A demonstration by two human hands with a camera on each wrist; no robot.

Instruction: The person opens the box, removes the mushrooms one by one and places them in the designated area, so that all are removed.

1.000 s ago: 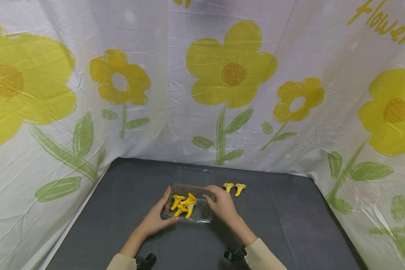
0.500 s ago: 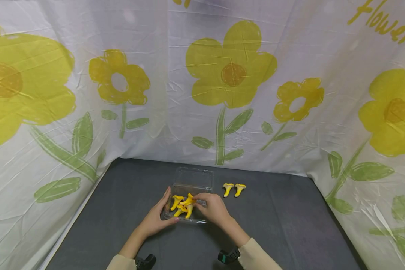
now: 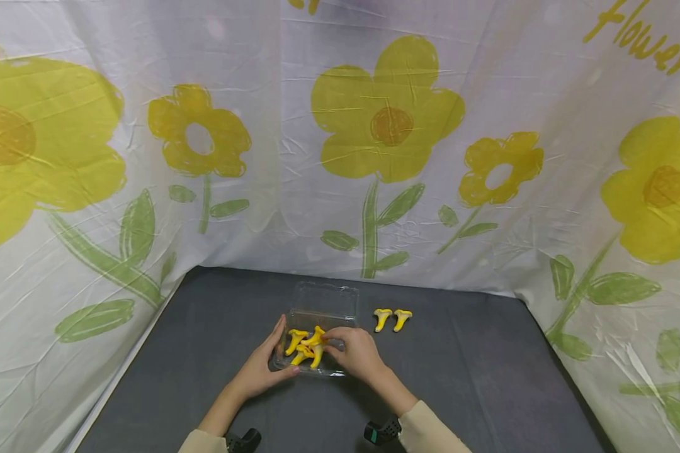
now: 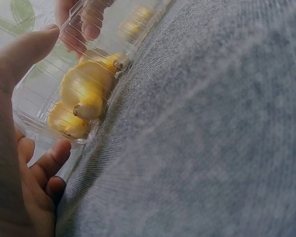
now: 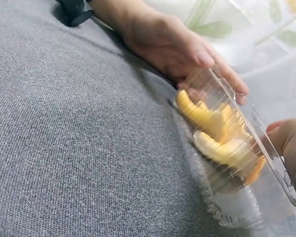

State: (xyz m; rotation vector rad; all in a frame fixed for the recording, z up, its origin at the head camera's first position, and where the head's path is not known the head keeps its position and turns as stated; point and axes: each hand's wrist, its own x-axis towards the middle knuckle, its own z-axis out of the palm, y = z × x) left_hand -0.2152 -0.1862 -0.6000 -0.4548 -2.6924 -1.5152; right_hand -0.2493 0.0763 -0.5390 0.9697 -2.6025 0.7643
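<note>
A clear plastic clamshell box sits on the dark cloth, its lid folded back. Several yellow chanterelle mushrooms lie in its left half. The left hand grips the box's left end, thumb at the near side and fingers at the far side. Inside the box, the right hand has its thumb and forefinger at a chanterelle on the right of the pile, seeming to pinch it. In the right wrist view the box wall and rim partly hide those fingertips. Two more chanterelles lie outside, right of the lid.
Dark grey cloth covers the table. A white curtain with printed yellow flowers rises behind it and along both sides. Black devices are strapped to both wrists.
The right hand has moved left from the box's right rim to the chanterelles inside, then stayed nearly still. The left hand and the box have hardly moved.
</note>
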